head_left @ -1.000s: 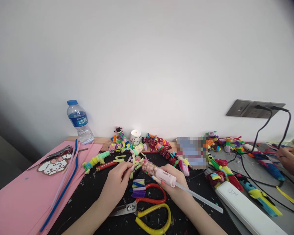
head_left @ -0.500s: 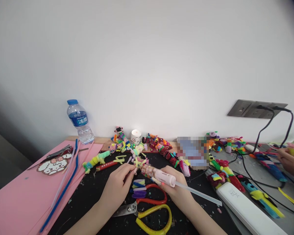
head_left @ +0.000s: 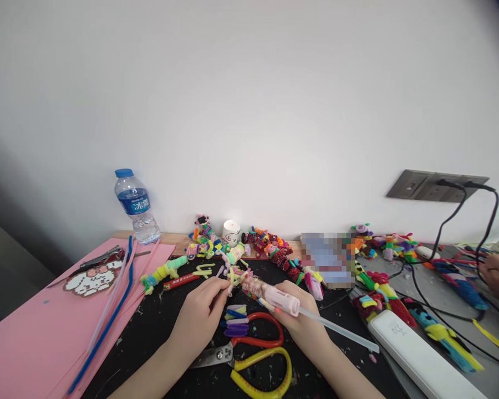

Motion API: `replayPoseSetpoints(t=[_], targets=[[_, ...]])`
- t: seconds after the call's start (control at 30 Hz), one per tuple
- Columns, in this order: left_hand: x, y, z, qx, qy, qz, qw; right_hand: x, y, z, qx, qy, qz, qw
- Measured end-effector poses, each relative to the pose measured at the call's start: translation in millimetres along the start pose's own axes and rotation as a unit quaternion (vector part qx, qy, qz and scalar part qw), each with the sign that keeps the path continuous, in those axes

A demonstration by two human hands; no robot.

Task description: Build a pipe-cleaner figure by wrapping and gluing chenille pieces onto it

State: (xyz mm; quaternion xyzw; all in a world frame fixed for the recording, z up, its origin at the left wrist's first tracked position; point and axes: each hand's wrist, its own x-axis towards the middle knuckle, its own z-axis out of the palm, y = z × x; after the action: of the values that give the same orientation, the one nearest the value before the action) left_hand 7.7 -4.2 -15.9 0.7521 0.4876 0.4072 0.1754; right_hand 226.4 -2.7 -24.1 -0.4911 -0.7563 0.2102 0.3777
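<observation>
Gently now: keep left hand (head_left: 199, 313) pinching the pipe-cleaner piece (head_left: 234, 274), right hand (head_left: 301, 316) wrapped round the glue gun (head_left: 274, 296), nozzle close, dab small.

plain white wall (head_left: 249, 111), grey socket panel (head_left: 434, 185) at right, wooden desk edge (head_left: 174, 238), soft daylight

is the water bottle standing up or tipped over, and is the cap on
Upright, cap on: the water bottle stands by the wall at the pink sheet's far edge, blue cap on top.
</observation>
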Motion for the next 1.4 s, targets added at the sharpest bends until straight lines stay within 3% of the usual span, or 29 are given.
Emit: replayPoseSetpoints(t=[0.8,1.4], targets=[[-1.3,-1.4,1.1,-0.011,-0.007,0.006,1.000,1.4,-2.3,-1.5,-0.010,-0.023,-0.010,1.000],[0.2,-2.1,-0.3,0.004,-0.002,0.004,1.000,0.3,-1.9,-1.6,-0.001,0.010,0.014,1.000]])
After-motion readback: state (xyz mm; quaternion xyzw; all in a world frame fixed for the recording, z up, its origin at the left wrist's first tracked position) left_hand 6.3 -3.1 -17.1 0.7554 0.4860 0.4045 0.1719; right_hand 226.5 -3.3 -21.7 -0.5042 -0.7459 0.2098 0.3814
